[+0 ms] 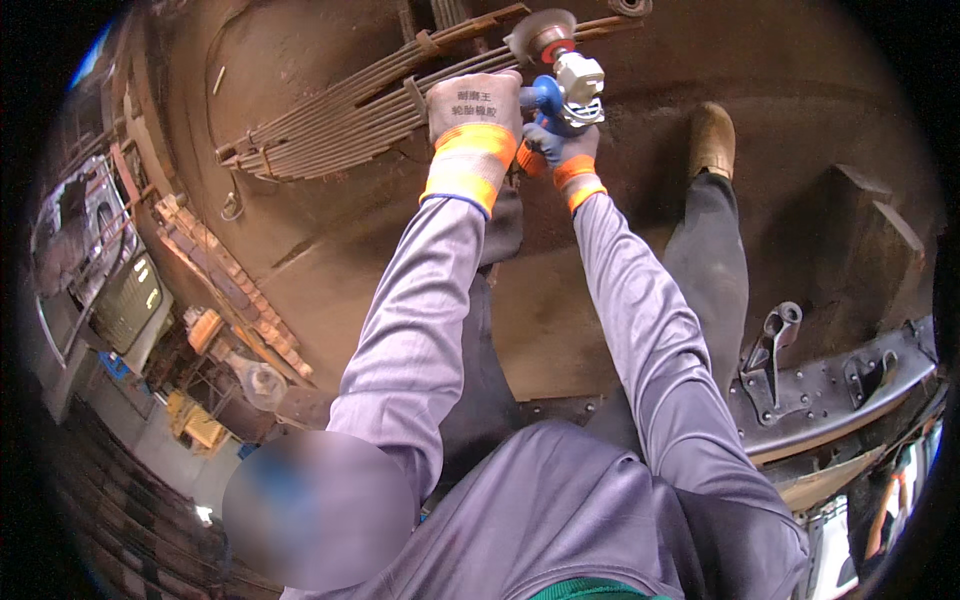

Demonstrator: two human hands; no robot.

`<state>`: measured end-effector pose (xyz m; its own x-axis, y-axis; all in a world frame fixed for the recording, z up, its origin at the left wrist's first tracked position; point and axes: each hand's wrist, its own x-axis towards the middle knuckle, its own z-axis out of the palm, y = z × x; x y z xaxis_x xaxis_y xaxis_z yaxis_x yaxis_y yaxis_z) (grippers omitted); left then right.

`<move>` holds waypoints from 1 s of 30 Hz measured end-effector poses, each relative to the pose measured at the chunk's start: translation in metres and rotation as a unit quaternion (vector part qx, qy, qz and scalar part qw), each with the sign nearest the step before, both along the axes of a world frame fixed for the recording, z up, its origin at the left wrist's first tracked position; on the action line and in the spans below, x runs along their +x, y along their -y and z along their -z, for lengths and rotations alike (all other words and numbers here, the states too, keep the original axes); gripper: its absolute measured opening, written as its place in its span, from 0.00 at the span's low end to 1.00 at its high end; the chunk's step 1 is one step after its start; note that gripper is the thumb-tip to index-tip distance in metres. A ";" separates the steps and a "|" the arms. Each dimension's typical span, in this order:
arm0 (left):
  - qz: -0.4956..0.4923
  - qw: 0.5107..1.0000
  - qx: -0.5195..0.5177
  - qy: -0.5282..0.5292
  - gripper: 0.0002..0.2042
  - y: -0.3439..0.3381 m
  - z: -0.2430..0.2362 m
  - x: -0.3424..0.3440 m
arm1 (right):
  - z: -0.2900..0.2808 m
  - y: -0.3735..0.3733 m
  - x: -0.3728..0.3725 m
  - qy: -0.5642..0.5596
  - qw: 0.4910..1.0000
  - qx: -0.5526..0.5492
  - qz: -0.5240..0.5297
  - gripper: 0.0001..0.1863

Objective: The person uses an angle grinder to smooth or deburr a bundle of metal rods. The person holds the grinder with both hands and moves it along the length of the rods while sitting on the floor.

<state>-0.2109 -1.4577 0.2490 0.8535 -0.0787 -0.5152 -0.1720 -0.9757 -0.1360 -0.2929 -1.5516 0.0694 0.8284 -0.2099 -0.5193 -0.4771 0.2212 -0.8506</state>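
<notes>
An angle grinder (578, 85) with a pale metal head and blue body is held between my two hands. A round grey cup-shaped attachment (540, 36) with a red hub sits on its far end. My left hand (474, 108), in a grey glove with an orange and white cuff, is closed round the blue side handle. Lower down, my right hand (570, 150), in a matching glove, wraps round the grinder's body. Stacked leaf springs (345, 118) lie on the brown floor to the left, and the attachment is close to their upper right end. Whether it touches them I cannot tell.
Brown boots, one (712, 140) at right, stand on the floor. A dark metal beam with a bracket (772, 362) lies at lower right, near a dark block (865, 225). Rusty bars (232, 285), a yellow object (197, 423) and a vehicle door (90, 260) are at left.
</notes>
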 end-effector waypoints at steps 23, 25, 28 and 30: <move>0.024 0.997 0.042 -0.054 0.14 0.089 0.016 0.028 | 0.050 0.061 0.022 0.027 0.909 0.351 0.225 0.24; 0.034 0.997 0.038 -0.051 0.14 0.093 0.020 0.029 | 0.058 0.066 0.028 0.036 0.835 0.485 0.259 0.23; 0.024 0.998 0.036 -0.054 0.16 0.093 0.023 0.033 | 0.071 0.075 0.028 0.033 0.713 0.648 0.266 0.23; 0.015 0.997 0.051 -0.064 0.16 0.093 0.023 0.034 | 0.054 0.074 0.035 -0.075 0.710 0.617 0.331 0.23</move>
<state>-0.1769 -1.5507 0.2258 0.7782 -0.0451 -0.6264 -0.2238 -0.9519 -0.2095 -0.2577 -1.6255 0.0154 0.6756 0.1634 -0.7190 0.0145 0.9720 0.2345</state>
